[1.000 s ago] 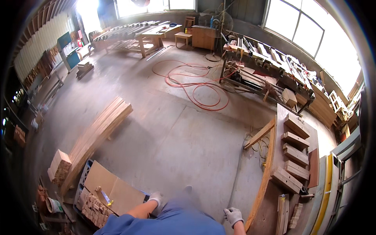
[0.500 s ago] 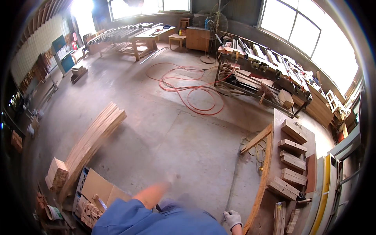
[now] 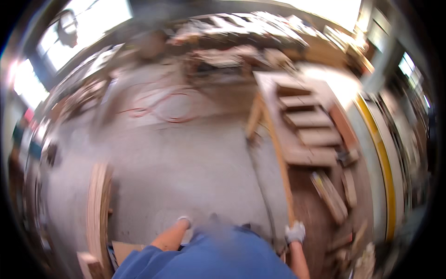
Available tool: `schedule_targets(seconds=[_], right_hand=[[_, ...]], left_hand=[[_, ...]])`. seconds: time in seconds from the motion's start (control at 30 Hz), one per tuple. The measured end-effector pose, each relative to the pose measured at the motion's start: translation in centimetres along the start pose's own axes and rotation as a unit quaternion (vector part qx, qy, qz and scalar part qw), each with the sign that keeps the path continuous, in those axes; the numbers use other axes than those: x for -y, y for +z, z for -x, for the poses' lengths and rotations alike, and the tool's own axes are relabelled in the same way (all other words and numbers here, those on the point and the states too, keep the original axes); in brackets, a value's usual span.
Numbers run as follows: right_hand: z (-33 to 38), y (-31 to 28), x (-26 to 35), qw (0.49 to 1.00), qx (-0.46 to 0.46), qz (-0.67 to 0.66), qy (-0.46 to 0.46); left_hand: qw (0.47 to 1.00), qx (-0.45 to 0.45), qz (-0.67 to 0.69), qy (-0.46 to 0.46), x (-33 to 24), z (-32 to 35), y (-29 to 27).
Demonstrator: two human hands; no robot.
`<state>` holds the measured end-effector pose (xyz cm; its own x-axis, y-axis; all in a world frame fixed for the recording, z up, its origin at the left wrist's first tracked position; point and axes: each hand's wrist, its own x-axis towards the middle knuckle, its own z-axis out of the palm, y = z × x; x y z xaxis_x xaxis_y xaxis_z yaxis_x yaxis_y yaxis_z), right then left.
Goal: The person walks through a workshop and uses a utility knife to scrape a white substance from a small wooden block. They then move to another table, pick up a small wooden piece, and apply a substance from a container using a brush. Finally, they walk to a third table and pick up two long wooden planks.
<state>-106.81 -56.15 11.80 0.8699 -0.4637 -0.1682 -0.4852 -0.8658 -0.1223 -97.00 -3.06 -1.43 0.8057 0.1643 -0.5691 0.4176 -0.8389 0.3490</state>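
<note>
My left hand [image 3: 185,220], in a pale glove, hangs low in front of my blue shirt, over the grey floor. Motion smears its fingers, and nothing shows in it. At the near end of the workbench [image 3: 304,200], my gloved right hand [image 3: 295,232] is beside the light wooden edge. Its fingers look loosely apart and hold nothing visible; blur hides whether they touch the bench. Several wooden blocks [image 3: 318,137] lie in a row on the bench. Closer to my right hand, a narrow wooden piece [image 3: 330,196] lies at an angle, near a dark tool [image 3: 348,157].
A stack of long boards [image 3: 97,204] stands at the left, with a cardboard box [image 3: 125,251] beside its near end. A red hose [image 3: 174,120] coils on the floor ahead. Cluttered racks [image 3: 241,39] line the far side. A yellow strip [image 3: 378,162] runs along the right.
The view has swung right, bringing the workbench nearer the middle. My right hand has come up beside the bench edge. My left hand now shows its pale glove more clearly.
</note>
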Motion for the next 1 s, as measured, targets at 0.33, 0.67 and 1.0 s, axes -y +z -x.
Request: schedule_targets(seconds=[0.33,0.67,1.0], right_hand=[[1.4,-2.6,1.2,0.988,0.113,0.010,0.108],[-1.1,-6.2,4.2,0.964,0.215,0.008,0.158],[-4.6,-6.0,5.6,0.906,0.254,-0.063,0.332]], left_hand=[[0.998,0.009,0.031,-0.053,-14.3,4.6,-6.0],[0.989,0.075,-0.101,0.071,-19.5,-5.2,-4.7],[0.954,0.142,0.073,0.253,-38.6,-14.5,-7.0]])
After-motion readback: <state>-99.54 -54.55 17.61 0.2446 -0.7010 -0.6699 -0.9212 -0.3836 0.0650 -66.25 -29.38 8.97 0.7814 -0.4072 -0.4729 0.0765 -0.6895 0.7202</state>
